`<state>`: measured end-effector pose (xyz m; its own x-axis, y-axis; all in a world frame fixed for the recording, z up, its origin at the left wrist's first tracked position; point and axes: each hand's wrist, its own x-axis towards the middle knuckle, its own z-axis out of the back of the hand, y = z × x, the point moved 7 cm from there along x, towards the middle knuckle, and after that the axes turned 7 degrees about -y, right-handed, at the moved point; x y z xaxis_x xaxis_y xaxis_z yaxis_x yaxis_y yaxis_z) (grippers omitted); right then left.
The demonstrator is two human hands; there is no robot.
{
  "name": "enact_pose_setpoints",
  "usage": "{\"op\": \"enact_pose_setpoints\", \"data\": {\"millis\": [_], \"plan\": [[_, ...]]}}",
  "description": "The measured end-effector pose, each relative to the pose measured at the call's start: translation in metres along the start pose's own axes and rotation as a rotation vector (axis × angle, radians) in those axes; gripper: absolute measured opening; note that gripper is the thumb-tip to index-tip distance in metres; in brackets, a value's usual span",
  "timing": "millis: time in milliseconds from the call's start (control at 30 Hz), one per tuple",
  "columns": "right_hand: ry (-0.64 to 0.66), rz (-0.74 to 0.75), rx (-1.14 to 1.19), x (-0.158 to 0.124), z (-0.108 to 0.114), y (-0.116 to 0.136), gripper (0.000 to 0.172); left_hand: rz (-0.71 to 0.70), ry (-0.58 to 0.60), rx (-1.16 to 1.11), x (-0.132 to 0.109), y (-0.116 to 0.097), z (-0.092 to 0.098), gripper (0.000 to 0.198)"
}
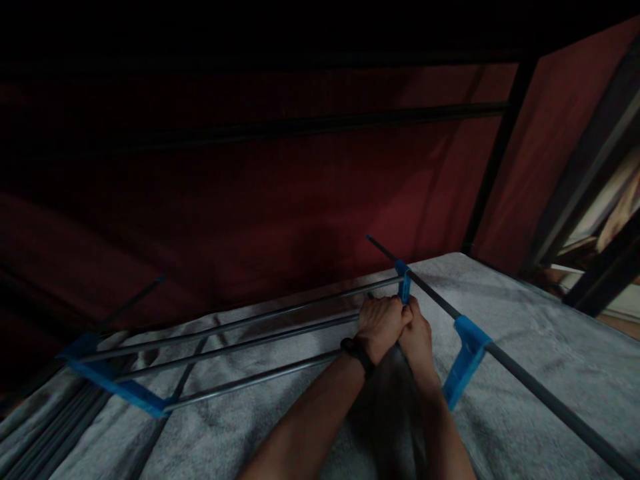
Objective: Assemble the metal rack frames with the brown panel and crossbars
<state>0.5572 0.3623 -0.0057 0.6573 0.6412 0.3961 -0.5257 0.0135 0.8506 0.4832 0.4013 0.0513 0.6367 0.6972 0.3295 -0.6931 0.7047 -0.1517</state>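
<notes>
My left hand (381, 325), with a black band (358, 356) on its wrist, and my right hand (417, 335) are pressed together, closed at the lower end of a blue plastic bracket (404, 285). Their fingers hide the part they grip. This bracket meets a long dark grey tube (434, 293) running down to the right. A second blue arm (467, 357) joins the same tube nearer me. Several thin metal rods (285, 331) run left from my hands to another blue bracket (117, 381). The lowest rod passes out of sight behind my left forearm.
All of this lies on a rumpled light grey cloth (540, 340). Dark tubes (65, 427) lie together at the lower left. Behind stand a dark red panel (300, 213), a dark horizontal bar (320, 125) and a dark post (497, 160) at the right.
</notes>
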Motion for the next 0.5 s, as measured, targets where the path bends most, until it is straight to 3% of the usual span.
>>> {"op": "enact_pose_setpoints", "data": {"millis": [333, 500], "plan": [[-0.013, -0.013, 0.007, 0.000, -0.002, -0.001, 0.033, -0.071, -0.021, -0.005, -0.003, 0.000, -0.003, 0.036], [0.005, -0.036, -0.070, -0.003, -0.006, -0.015, 0.041, -0.095, -0.002, -0.022, -0.008, -0.004, -0.007, 0.033]]}}
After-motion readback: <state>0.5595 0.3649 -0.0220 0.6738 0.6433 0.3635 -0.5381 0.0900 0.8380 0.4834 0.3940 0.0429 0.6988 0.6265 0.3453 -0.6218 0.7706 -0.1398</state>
